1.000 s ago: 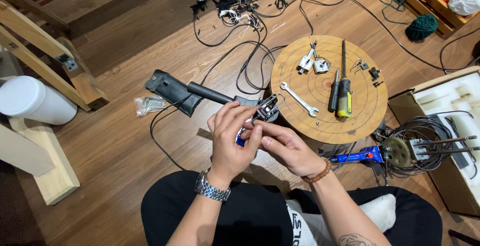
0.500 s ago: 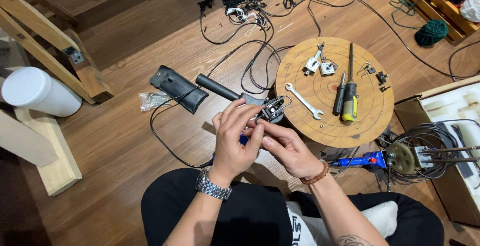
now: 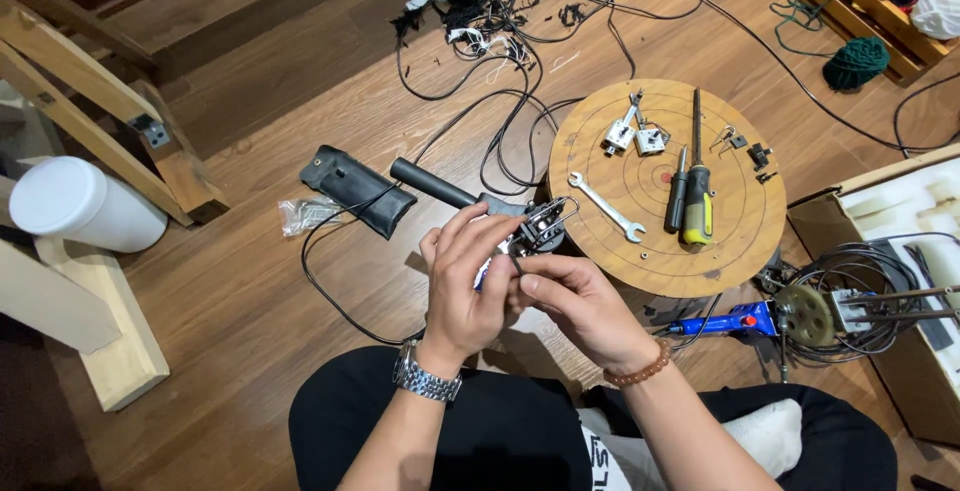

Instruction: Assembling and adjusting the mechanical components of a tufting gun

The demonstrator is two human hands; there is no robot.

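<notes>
Left hand [image 3: 462,281] and right hand [image 3: 572,301] meet in a shared grip, both clenched on a small metal mechanism [image 3: 530,231] with a black handle [image 3: 432,183] running up-left from it. Right of the grip stands the round wooden bench [image 3: 745,226], bearing a yellow-handled screwdriver [image 3: 697,191] and, nearer the grip, a wrench [image 3: 606,207].

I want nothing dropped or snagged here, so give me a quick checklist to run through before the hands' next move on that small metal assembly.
1. Left hand grips the small metal assembly: ok.
2. Right hand fingertips meet the left hand's: ok.
3. Part pinched between them: cannot tell, hidden.
4. Silver open-ended wrench lies within reach on the round wooden board: ok.
5. Yellow-and-black handled screwdriver lies on the board: ok.
6. Black cable loops beside the hands: not ok.
</notes>
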